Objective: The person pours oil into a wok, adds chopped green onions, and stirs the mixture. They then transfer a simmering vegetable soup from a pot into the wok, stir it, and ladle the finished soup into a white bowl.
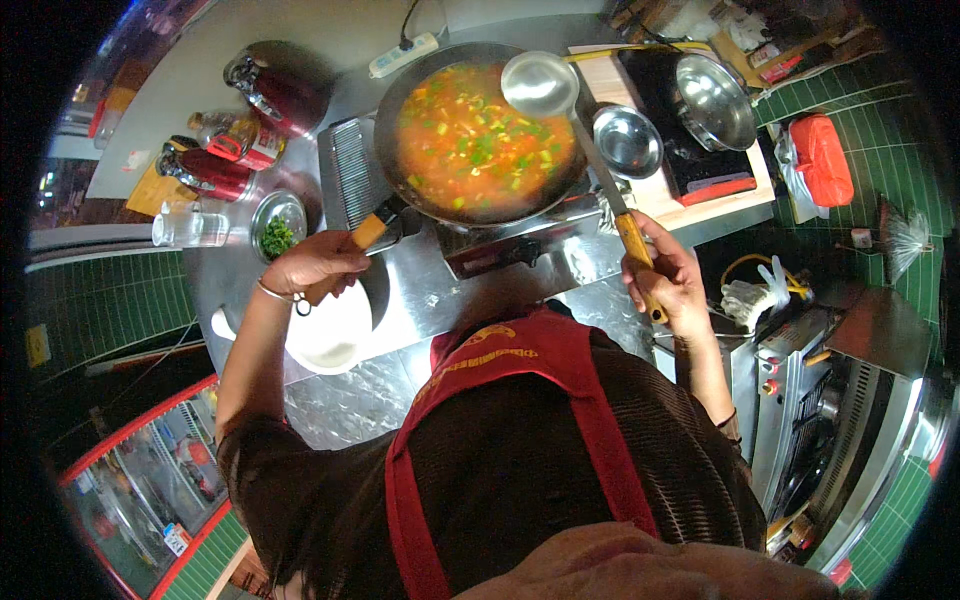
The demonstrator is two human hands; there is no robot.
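My left hand [321,262] is closed around the wooden handle [370,231] of a dark wok [388,157]. Orange-red soup with chopped green pieces [480,142] fills much of the wok, which sits on a portable gas stove [517,236]. In my right hand [667,277] is the wooden grip of a steel ladle [540,82]. The ladle's bowl looks empty and hangs over the wok's far right side. A white bowl [334,330] stands below my left hand. Close to that wrist is a small steel bowl [296,206] with chopped green herbs [277,238].
To the left stand a clear plastic cup [191,223], an oil bottle [259,142] and two dark red canisters [289,97] [214,174]. A power strip [403,55] lies behind the wok. On the right are a steel bowl [628,141] and a steel pan [716,101] on a black cooktop [656,82].
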